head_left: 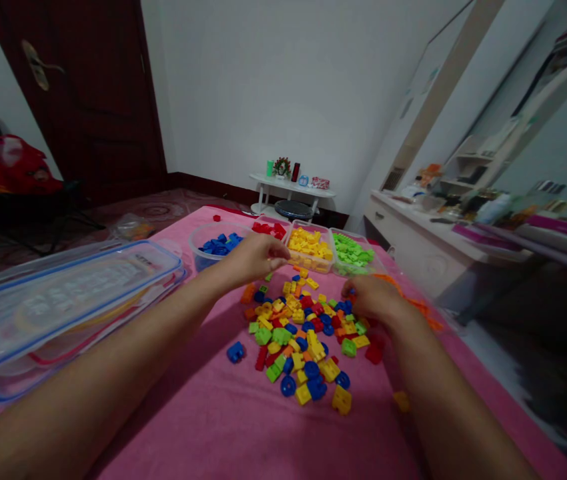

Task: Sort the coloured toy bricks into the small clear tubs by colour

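Observation:
My left hand [262,255] hovers just in front of the yellow box, to the right of the round tub. Its fingers are loosely bent and apart, and no brick shows in them. At the right side of a loose pile of mixed toy bricks [293,310], my right hand [374,297] reaches down with curled fingers. A blue brick [352,293] shows at its fingertips. Sorted by colour behind the pile are a round clear tub [205,261] of blue bricks and boxes of red bricks [269,230], yellow bricks [309,243] and green bricks [351,250].
Clear lids with blue and red rims [88,280] are stacked on the left of the pink cloth [203,420]. Orange pieces [421,308] lie beyond my right hand. A single blue brick [236,352] sits left of the pile. A cluttered white dresser [413,233] stands at right.

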`<state>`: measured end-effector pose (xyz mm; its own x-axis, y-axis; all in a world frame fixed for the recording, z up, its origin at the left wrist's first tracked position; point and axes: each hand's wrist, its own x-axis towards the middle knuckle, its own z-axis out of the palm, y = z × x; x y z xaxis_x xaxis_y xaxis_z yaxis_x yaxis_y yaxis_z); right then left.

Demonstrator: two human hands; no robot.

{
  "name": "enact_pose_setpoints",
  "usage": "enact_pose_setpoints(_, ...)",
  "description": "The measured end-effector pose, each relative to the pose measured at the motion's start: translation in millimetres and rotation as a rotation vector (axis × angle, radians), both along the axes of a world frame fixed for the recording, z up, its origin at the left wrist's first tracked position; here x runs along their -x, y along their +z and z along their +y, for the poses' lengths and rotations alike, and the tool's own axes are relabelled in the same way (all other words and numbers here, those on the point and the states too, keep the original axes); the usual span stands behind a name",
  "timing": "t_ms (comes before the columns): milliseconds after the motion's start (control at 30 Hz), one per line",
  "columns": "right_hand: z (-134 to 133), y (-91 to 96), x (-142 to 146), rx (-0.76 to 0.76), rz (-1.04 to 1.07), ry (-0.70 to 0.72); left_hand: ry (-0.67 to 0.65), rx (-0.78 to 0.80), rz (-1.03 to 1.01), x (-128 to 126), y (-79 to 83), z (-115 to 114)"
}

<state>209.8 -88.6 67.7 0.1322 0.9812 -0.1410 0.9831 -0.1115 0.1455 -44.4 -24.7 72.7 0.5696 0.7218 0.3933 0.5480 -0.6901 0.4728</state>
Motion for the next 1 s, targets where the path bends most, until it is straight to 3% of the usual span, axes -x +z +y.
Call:
enact_pose_setpoints(100, 0, -4.3, 0, 0.044, 0.014, 0.04, -0.409, 0.135, 0.042, -24, -15.0, -23)
enact_pose_setpoints(167, 4, -11.7, 0, 0.016, 0.058, 0.094, -0.646, 0.093, 0.113, -36, -29.1, -35)
enact_pose_setpoints(233, 9, -20.3, 3, -0.041, 0.15, 0.162, -0.705, 0.009, 0.174, -42, -41.7, -40)
enact_pose_setpoints(333, 15, -28.2, 10, -0.129, 0.357, 0.266, -0.597, -0.064, 0.236, -39, -49.8, -33)
enact_pose_setpoints(467, 15, -23.4, 17, -0.212, 0.586, 0.305, -0.346, -0.08, 0.342, -23, -40.8, -13)
enact_pose_setpoints(567, 12, -14.7, 17, -0.195, 0.526, 0.293, -0.132, -0.085, 0.356, -13, -32.2, -2)
enact_pose_setpoints(633, 9, -10.7, 18, -0.116, 0.466, 0.318, -0.064, -0.099, 0.316, -13, -30.5, -1)
enact_pose_setpoints(733, 6, -12.2, 28, -0.06, 0.413, 0.37, -0.037, -0.125, 0.223, -20, -35.8, -5)
enact_pose_setpoints(867, 6, -28.0, 48, -0.235, 0.326, 0.384, -0.12, -0.134, 0.148, -32, -51.4, -9)
enact_pose_setpoints(1000, 7, -42.2, 57, -0.246, 0.287, 0.392, -0.122, -0.039, 0.169, -33, -63.8, -2)
